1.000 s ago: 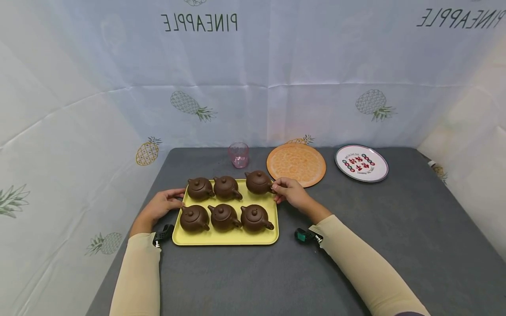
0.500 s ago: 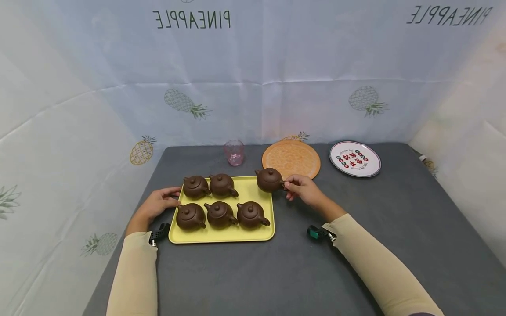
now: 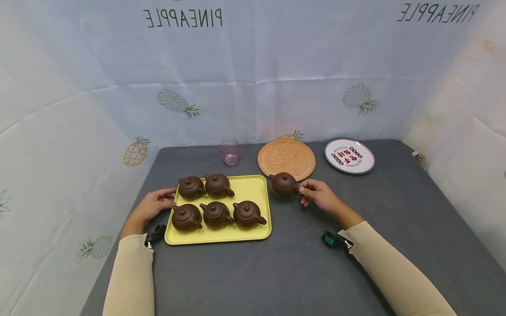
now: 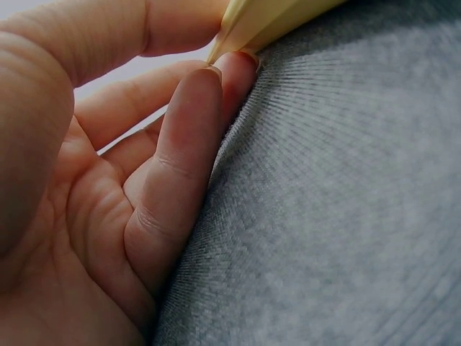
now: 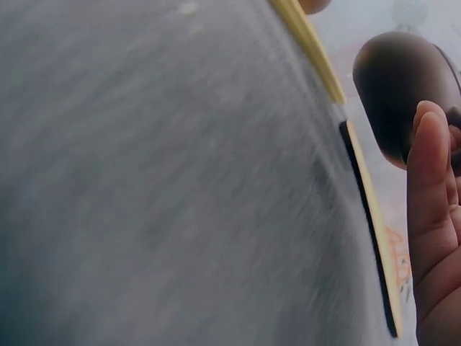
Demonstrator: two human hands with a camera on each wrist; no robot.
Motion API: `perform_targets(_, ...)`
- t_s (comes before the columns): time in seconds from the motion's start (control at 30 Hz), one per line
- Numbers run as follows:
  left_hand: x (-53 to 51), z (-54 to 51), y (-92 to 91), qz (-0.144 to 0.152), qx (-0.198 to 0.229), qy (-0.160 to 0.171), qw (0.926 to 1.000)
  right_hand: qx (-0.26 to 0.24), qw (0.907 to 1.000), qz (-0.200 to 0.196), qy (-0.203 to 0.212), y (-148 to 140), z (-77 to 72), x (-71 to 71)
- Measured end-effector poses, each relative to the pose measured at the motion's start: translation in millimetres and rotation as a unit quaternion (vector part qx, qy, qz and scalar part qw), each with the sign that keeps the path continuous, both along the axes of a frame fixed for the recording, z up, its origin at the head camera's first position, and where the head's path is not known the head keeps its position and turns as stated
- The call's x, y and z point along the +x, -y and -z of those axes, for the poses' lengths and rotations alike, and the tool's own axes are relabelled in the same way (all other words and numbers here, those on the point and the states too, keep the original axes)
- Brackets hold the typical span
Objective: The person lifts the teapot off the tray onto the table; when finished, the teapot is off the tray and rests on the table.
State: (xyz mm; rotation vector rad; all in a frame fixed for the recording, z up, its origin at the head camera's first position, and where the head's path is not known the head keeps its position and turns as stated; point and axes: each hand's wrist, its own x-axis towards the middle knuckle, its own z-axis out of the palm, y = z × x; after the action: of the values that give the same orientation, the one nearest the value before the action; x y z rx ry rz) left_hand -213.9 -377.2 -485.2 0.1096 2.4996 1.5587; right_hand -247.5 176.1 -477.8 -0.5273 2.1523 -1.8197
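In the head view, my right hand (image 3: 321, 196) pinches the handle of a small brown teapot (image 3: 283, 183). That teapot hangs above the table just right of the yellow tray (image 3: 258, 232); the right wrist view shows the teapot (image 5: 396, 94) clear of the tabletop. My left hand (image 3: 152, 207) holds the tray's left edge. Up close, its thumb and fingertips meet the yellow rim (image 4: 270, 21). Several matching teapots stand on the tray: two in the back row, including one teapot (image 3: 217, 185), and three in front, including another teapot (image 3: 247, 214).
Behind the tray stands a clear pink cup (image 3: 229, 152). An orange round mat (image 3: 286, 158) lies right of it, near the held teapot. A white oval plate (image 3: 349, 156) with red print lies farther right on the grey table (image 3: 379, 210). A pineapple-print cloth hangs behind.
My right hand has lifted the teapot from the tray's back right corner and carried it right, past the tray's edge. The left hand stays at the tray. The head view has shifted slightly.
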Motion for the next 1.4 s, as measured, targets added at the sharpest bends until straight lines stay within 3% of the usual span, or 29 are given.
perform_targets(0.4,1.2,-2.7,-2.8,-0.002,-0.012,-0.002,0.9999,0.004,1.0000,0.008,0.003,-28,7.2,11.6)
perform_targets(0.63,2.5,-5.0,-3.0,0.000,-0.009,0.001,1.0000,0.019,0.9994,0.021,0.018,-32,3.8,16.8)
perform_targets(1.4,2.9,-3.1,-2.6,-0.002,0.004,-0.006,1.0000,0.010,0.9991,0.027,0.032,-37,14.9,19.7)
